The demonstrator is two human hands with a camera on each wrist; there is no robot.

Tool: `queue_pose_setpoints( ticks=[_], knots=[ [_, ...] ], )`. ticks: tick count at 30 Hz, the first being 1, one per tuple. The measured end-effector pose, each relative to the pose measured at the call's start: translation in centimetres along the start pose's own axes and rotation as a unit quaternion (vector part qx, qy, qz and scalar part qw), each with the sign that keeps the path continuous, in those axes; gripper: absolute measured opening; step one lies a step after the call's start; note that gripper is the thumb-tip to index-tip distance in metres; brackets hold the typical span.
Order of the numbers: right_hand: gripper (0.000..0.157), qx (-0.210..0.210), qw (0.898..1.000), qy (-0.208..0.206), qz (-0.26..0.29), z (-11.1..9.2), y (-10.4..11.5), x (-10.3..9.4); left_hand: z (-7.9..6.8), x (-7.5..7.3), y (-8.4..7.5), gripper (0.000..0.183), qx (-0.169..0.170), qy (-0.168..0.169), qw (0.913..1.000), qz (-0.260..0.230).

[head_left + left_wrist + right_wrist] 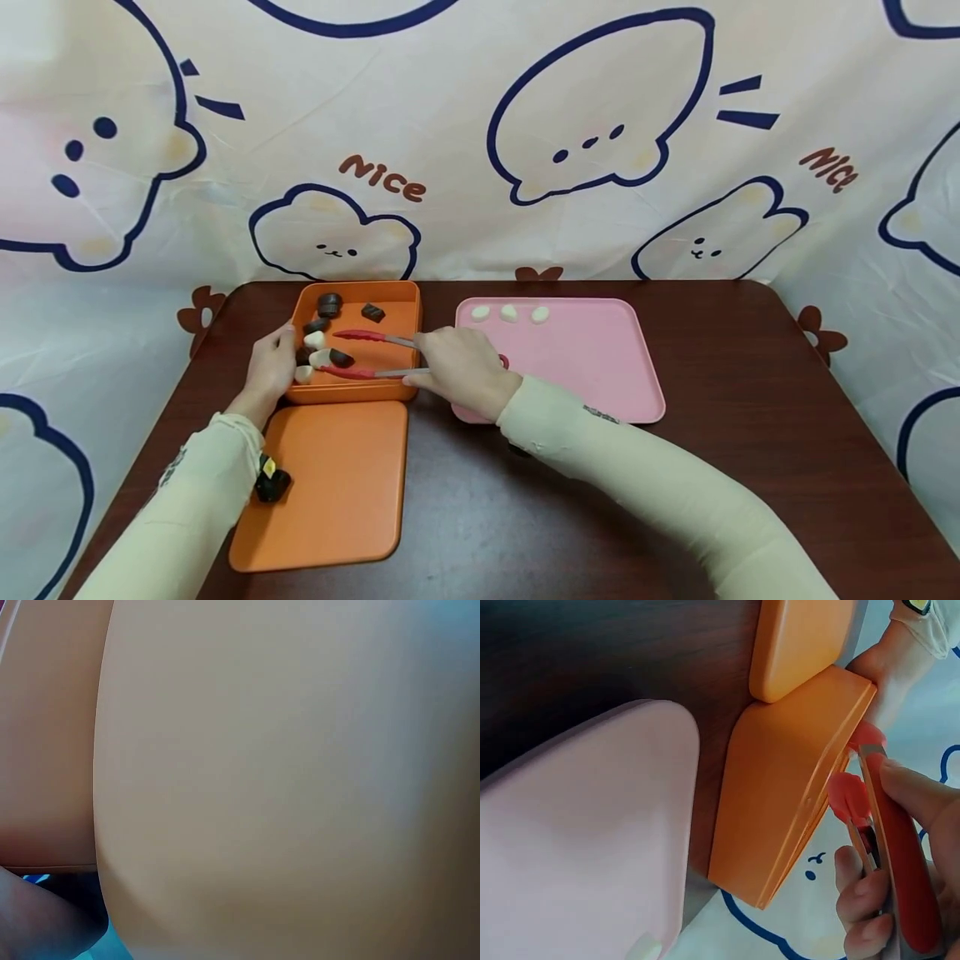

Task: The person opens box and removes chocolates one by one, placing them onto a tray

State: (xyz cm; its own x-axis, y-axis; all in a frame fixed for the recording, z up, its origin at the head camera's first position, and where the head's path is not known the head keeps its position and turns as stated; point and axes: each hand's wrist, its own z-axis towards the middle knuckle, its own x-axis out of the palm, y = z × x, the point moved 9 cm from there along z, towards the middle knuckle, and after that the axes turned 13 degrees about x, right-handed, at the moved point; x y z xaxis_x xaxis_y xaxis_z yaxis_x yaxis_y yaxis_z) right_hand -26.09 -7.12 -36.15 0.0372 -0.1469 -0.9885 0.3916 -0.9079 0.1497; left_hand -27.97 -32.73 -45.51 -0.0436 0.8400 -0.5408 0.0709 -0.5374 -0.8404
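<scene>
My right hand [467,371] grips a pair of metal tongs [909,862] with red tips and red handle grips. The two tongs arms are spread apart and reach into an orange box [405,315] from its right side. White pieces [319,358] and dark brown pieces [372,312] lie in the box, mostly along its left side. The near tip overlaps a white piece beside a dark one in the head view. My left hand [272,367] holds the box by its left wall, thumb at the rim; most of its fingers are hidden outside the wall.
An orange lid [337,492] lies flat in front of the box, under the left forearm. To the right, a pink tray [592,358] has three white pieces [509,313] along its far edge. The brown table [720,375] meets a printed cloth at the back.
</scene>
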Motion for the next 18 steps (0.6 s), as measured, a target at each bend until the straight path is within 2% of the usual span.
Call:
queue_pose_setpoints(
  ticks=[10, 18],
  knots=[
    [0.042, -0.009, 0.999, -0.005, -0.031, 0.3, 2.0, -0.1, 0.0, 0.0, 0.2, 0.062, -0.007, -0.002, 1.0, -0.001],
    [0.035, -0.034, 0.996, -0.048, -0.067, 0.5, 2.8, -0.5, 0.0, -0.1, 0.1, 0.062, -0.001, -0.009, 1.0, 0.002]
  ],
)
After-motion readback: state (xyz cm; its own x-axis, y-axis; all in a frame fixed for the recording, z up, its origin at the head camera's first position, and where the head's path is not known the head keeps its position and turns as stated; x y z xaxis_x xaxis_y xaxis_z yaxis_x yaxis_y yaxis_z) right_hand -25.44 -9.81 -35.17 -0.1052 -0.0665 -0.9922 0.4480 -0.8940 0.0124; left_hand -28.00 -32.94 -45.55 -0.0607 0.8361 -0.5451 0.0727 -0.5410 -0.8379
